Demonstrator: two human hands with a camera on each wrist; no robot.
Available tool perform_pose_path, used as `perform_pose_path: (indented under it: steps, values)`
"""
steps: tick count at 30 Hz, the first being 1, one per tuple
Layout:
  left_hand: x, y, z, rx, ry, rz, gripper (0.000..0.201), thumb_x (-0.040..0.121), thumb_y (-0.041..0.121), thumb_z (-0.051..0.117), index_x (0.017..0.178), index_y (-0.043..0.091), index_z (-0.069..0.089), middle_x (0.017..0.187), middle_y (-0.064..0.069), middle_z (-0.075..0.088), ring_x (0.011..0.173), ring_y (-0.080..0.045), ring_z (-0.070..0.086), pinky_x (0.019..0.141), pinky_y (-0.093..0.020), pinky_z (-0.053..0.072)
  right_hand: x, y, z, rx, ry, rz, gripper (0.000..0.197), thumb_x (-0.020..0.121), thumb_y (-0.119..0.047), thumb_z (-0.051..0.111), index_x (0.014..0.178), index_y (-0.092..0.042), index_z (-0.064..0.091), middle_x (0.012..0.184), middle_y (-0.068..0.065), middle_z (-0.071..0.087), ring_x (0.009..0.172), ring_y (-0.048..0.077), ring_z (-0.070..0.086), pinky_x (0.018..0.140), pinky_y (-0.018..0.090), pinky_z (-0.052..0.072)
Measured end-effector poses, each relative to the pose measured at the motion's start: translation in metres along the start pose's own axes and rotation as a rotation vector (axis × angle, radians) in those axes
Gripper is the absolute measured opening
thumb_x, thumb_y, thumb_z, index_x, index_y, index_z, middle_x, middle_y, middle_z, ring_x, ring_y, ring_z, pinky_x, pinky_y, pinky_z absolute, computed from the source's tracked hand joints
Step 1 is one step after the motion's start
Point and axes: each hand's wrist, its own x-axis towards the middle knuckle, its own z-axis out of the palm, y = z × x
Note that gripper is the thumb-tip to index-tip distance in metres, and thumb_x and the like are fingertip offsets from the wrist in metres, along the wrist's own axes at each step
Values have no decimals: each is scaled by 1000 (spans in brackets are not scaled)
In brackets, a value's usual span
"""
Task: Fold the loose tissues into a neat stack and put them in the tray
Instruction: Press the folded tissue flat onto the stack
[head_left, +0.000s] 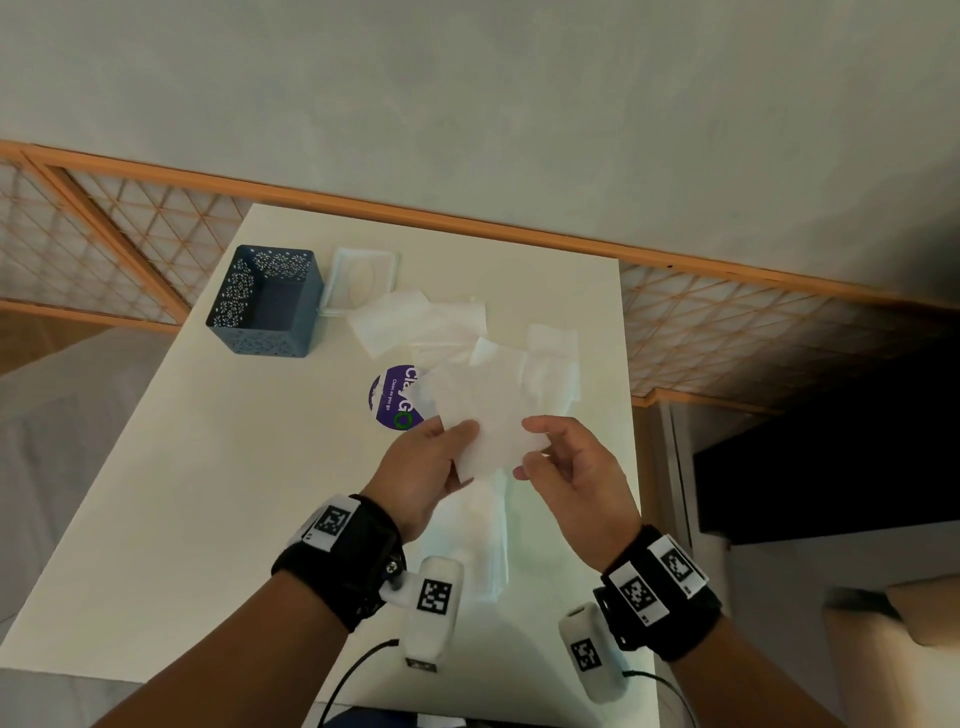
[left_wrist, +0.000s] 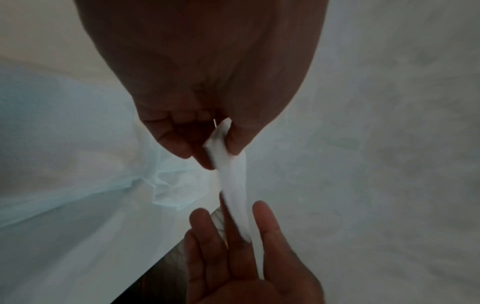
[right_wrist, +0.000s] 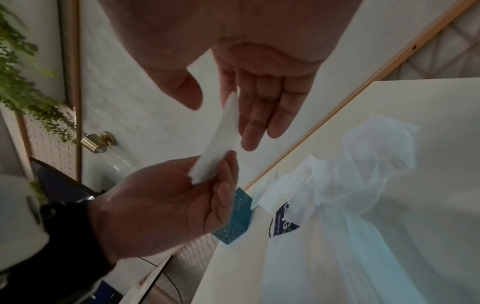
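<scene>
A white tissue hangs in the air between my hands, above the table's near half. My left hand pinches its near left corner between thumb and fingers. My right hand is at its right edge with straight fingers lying against the sheet and the thumb held apart. Both wrist views show the tissue edge-on. The blue perforated tray stands at the far left, away from both hands. More loose tissues lie spread beyond my hands.
A flattened pile of tissues lies on the white table below my hands. A purple round sticker is beside the loose sheets. A pale tissue packet sits right of the tray. A dark cabinet stands to the right.
</scene>
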Motion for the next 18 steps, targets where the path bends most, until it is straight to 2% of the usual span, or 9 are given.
perform_pose_path:
  steps: [2, 4, 6, 9, 11, 13, 14, 16, 18]
  values:
    - [-2, 0, -5, 25, -39, 14, 26, 107, 19, 59, 129, 11, 71, 124, -7, 77, 116, -25, 73, 98, -40, 59, -3, 0, -1, 100, -1, 21, 31, 96, -27, 62, 127, -25, 58, 89, 6, 73, 95, 26, 72, 88, 31, 58]
    - [-7, -1, -10, 67, -67, 12, 27, 107, 20, 60, 131, 12, 71, 125, -5, 77, 118, -26, 72, 103, -42, 57, 1, 2, -2, 113, 38, 90, 38, 96, -34, 63, 131, -23, 55, 94, 13, 73, 97, 22, 71, 88, 32, 58]
    - [-13, -4, -16, 128, -88, 7, 27, 106, 21, 62, 130, 14, 71, 124, -4, 77, 116, -24, 73, 101, -39, 57, 5, 5, -1, 26, 43, 207, 36, 99, -40, 67, 131, -28, 56, 91, 6, 76, 90, 13, 71, 86, 29, 57]
    - [-21, -13, -25, 247, -133, 7, 26, 104, 21, 64, 126, 12, 74, 121, -6, 78, 114, -25, 74, 100, -39, 57, 8, 13, 3, 38, -33, 316, 17, 100, -32, 68, 113, -21, 71, 78, -8, 74, 71, 5, 68, 69, 19, 53]
    - [-25, -21, -33, 313, -141, -23, 25, 103, 21, 67, 123, 10, 75, 118, -7, 79, 111, -27, 75, 100, -41, 58, 7, 25, 7, 44, -66, 348, 13, 99, -22, 69, 98, -10, 75, 81, 0, 77, 74, 13, 70, 70, 25, 58]
    - [-24, -30, -40, 379, -110, -70, 21, 100, 23, 71, 114, 7, 76, 109, -4, 80, 99, -24, 77, 94, -38, 60, 5, 38, 10, 22, -85, 382, 14, 98, -16, 70, 93, -3, 74, 87, 12, 78, 77, 23, 72, 76, 36, 64]
    - [-22, -35, -44, 439, -66, -83, 19, 98, 24, 74, 104, 6, 76, 98, 0, 80, 86, -21, 74, 85, -35, 59, 4, 45, 12, -16, -93, 392, 15, 97, -16, 70, 92, -2, 74, 85, 14, 77, 75, 23, 72, 78, 39, 65]
    - [-16, -48, -53, 602, 55, -76, 23, 95, 28, 78, 87, 7, 70, 74, 2, 71, 66, -14, 62, 66, -25, 51, 2, 58, 15, -148, -111, 411, 17, 96, -19, 71, 87, -4, 72, 75, 11, 74, 66, 18, 69, 76, 38, 62]
    - [-11, -58, -59, 738, 133, -56, 24, 95, 27, 76, 82, 8, 68, 65, 2, 70, 59, -10, 62, 61, -21, 48, 1, 69, 20, -283, -149, 425, 22, 95, -26, 71, 80, -10, 68, 69, 7, 70, 62, 15, 67, 70, 35, 58]
